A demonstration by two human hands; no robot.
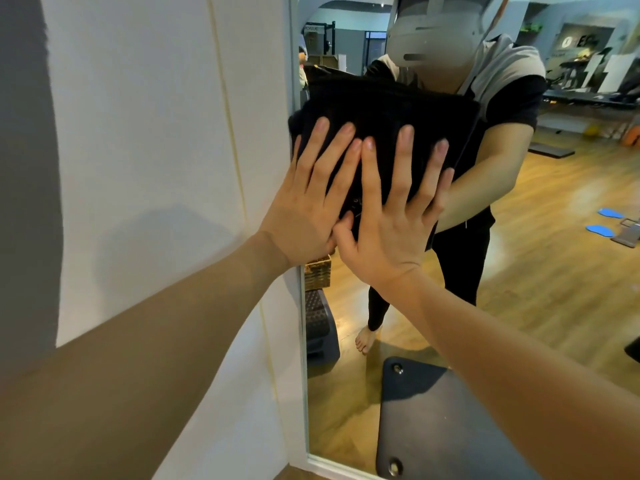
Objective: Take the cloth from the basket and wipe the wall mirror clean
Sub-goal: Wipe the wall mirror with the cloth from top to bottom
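The cloth (pixel 381 109) is black and folded, and it lies flat against the mirror (pixel 519 271), near the mirror's left edge. Both hands press on its lower part. The left hand (pixel 308 202) is spread with straight fingers, and the fingertips rest on the cloth. The right hand (pixel 391 223) is just beside it, also flat and spread, with the fingers on the cloth; its thumb touches the left hand. Neither hand curls around the cloth. Most of the cloth shows above the fingers, and its left edge reaches the frame of the mirror.

The lower edge of the cloth is hidden behind the hands. A basket (pixel 317 271) shows only in the mirror, under the left wrist, and only a small woven part of it is visible. A dark mat (pixel 433 427) is also seen in the mirror, cut off at the bottom. The white wall (pixel 156 133) is to the left of the mirror.
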